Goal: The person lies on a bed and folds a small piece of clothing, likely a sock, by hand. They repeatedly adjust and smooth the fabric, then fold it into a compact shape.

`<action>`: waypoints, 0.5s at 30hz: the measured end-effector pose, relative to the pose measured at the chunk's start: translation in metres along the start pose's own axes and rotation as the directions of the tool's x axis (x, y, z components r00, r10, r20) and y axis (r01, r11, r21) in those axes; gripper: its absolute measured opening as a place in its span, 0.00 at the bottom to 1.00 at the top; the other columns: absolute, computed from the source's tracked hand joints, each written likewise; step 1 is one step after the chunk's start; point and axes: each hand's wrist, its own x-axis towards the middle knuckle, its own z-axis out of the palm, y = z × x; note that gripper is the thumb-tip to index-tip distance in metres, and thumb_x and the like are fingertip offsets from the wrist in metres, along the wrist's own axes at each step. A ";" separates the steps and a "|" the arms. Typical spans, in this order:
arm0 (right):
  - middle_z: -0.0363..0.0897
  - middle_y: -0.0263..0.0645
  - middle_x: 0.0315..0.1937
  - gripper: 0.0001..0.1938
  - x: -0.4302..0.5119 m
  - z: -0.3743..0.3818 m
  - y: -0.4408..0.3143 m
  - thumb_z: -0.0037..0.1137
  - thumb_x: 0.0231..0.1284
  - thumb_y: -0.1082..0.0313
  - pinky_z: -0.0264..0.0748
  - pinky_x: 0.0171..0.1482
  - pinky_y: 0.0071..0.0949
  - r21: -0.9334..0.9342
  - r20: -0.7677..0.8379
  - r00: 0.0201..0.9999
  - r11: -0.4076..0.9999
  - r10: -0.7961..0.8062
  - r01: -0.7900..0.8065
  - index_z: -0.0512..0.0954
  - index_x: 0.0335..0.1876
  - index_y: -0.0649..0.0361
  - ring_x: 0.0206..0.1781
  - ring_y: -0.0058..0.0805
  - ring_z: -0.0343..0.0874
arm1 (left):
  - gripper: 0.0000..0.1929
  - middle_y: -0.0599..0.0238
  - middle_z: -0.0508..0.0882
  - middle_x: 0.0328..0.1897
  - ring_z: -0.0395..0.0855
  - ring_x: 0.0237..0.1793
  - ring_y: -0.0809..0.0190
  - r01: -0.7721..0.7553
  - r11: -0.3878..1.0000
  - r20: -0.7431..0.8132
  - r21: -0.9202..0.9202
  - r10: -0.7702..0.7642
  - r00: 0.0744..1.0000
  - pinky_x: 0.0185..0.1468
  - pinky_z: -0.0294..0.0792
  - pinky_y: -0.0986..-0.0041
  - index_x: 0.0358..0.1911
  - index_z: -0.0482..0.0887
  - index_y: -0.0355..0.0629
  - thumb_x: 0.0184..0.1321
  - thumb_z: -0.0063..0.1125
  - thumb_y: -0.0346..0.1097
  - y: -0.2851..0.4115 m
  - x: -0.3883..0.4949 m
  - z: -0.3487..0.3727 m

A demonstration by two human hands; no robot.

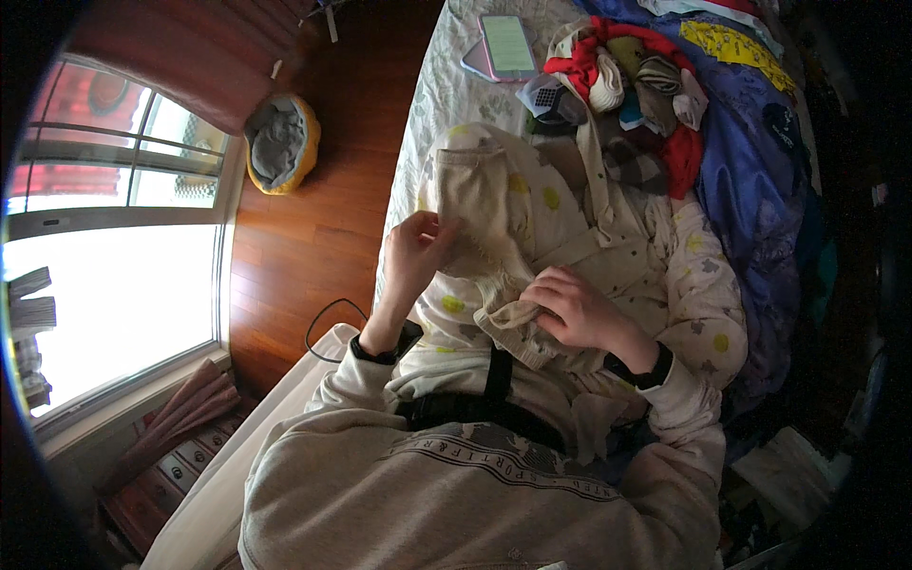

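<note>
A beige knit garment, perhaps a sock, is spread over my raised knee, with loose threads along its lower part. At its left edge my left hand has thumb and fingers on the fabric. My right hand grips a folded beige band lower on my lap. Just below that band hangs a ribbed cuff; whether all these parts are one piece I cannot tell. Under my right hand and beyond it lies cream cloth with small dark dots, and a long strap runs up from it.
Beyond my knees is a heap of socks and clothing, some rolled. A phone-like device with its screen lit lies on the patterned bedsheet. Blue bedding runs along the right. A yellow pet bed stands on the wooden floor.
</note>
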 end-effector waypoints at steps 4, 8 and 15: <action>0.76 0.39 0.42 0.16 0.000 -0.003 -0.001 0.59 0.44 0.76 0.70 0.54 0.35 0.024 0.010 1.000 0.999 0.020 -0.021 0.75 0.44 0.61 0.50 0.38 0.73 | 0.11 0.64 0.83 0.25 0.81 0.26 0.72 0.188 0.980 0.268 -0.065 -0.164 0.949 0.30 0.72 0.79 0.34 0.82 0.33 0.57 0.61 0.36 -0.007 -0.004 -0.019; 0.76 0.39 0.42 0.16 0.000 -0.006 -0.002 0.59 0.44 0.76 0.71 0.53 0.35 0.071 0.016 0.999 0.997 0.032 -0.033 0.75 0.43 0.60 0.50 0.39 0.73 | 0.11 0.64 0.84 0.26 0.81 0.31 0.69 0.047 0.998 0.264 -0.037 -0.035 0.964 0.35 0.71 0.80 0.34 0.80 0.32 0.58 0.59 0.35 -0.022 -0.002 -0.020; 0.72 0.43 0.50 0.15 -0.004 -0.012 -0.008 0.60 0.43 0.75 0.70 0.54 0.36 0.034 0.050 0.996 0.997 -0.074 0.072 0.74 0.41 0.62 0.51 0.42 0.72 | 0.15 0.57 0.84 0.35 0.83 0.34 0.68 0.104 0.981 0.185 -0.161 -0.073 0.980 0.38 0.74 0.78 0.43 0.77 0.30 0.55 0.61 0.31 -0.027 -0.018 -0.012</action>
